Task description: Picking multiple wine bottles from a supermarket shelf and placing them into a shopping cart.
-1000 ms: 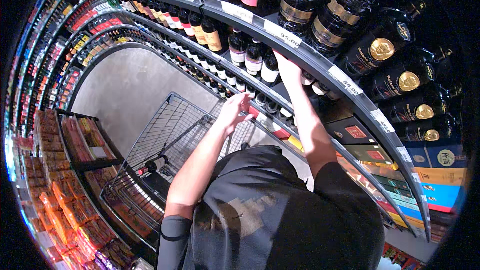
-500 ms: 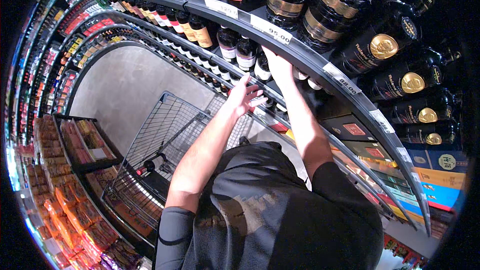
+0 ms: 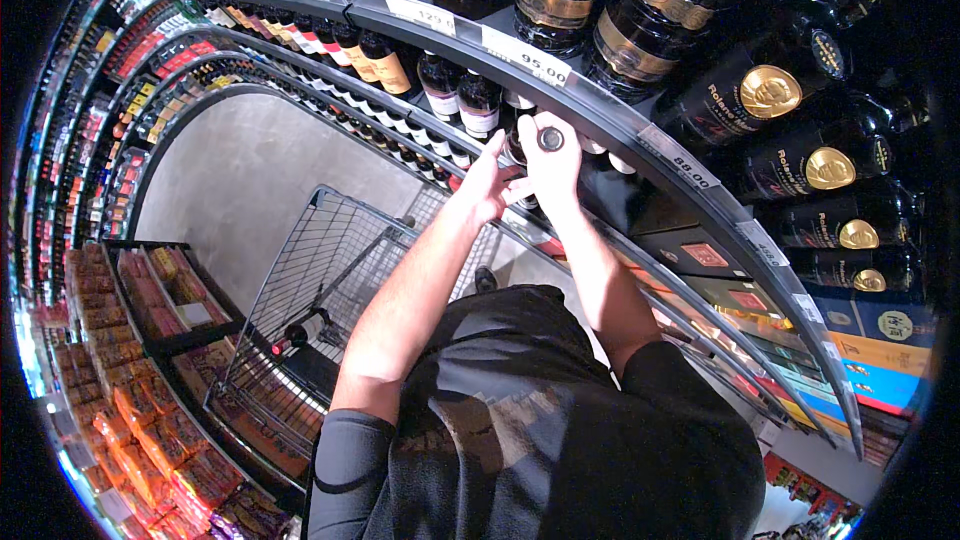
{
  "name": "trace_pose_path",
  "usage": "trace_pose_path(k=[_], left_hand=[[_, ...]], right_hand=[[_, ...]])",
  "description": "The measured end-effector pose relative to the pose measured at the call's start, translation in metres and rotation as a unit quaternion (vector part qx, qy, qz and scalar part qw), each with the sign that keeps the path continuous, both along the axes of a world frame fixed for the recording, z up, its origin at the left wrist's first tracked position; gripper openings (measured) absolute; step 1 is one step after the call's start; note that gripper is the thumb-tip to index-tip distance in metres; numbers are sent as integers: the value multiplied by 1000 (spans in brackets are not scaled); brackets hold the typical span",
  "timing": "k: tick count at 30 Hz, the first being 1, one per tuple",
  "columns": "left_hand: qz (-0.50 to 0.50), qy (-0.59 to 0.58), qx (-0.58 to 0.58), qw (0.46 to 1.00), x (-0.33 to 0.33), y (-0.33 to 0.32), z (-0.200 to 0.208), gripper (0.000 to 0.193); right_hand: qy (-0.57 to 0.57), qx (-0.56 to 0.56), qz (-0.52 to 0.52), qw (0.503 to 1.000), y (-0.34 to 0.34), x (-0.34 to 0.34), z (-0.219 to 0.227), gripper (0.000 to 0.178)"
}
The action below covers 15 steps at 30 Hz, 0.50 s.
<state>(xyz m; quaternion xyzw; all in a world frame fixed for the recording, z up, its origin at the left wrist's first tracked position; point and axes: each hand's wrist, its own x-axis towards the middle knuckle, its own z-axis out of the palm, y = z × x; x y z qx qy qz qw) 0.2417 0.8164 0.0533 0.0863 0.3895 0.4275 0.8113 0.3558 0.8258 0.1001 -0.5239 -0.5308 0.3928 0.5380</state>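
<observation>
My right hand [image 3: 556,165] is closed round the neck of a dark wine bottle [image 3: 550,139], whose round top points up between thumb and fingers. Most of its body is hidden under the hand. Close on its left is my left hand [image 3: 484,180], fingers apart and reaching toward the bottle; whether they touch it I cannot tell. Both hands are in front of a lower shelf, where dark bottles with white labels [image 3: 479,118] stand in a row.
A wire shopping cart [image 3: 300,270] stands at my left with one bottle [image 3: 300,332] lying in it. The curved upper shelf edge [image 3: 600,100] overhangs my right hand, with large dark bottles [image 3: 770,90] above. Orange packets [image 3: 150,420] are stacked at the lower left.
My right hand has come out from under the shelf edge toward me with a bottle in it. My left hand has stayed close by, and the hands are nearer each other.
</observation>
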Motion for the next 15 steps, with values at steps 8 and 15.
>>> trace_pose_path(k=[8,15], left_hand=[[16,-39,39,998,1,0,-15,65],[2,-73,-1,997,-3,-3,8,56]], right_hand=[[64,107,33,992,-19,-11,-20,19],[-5,149,40,988,-31,-9,-11,19]])
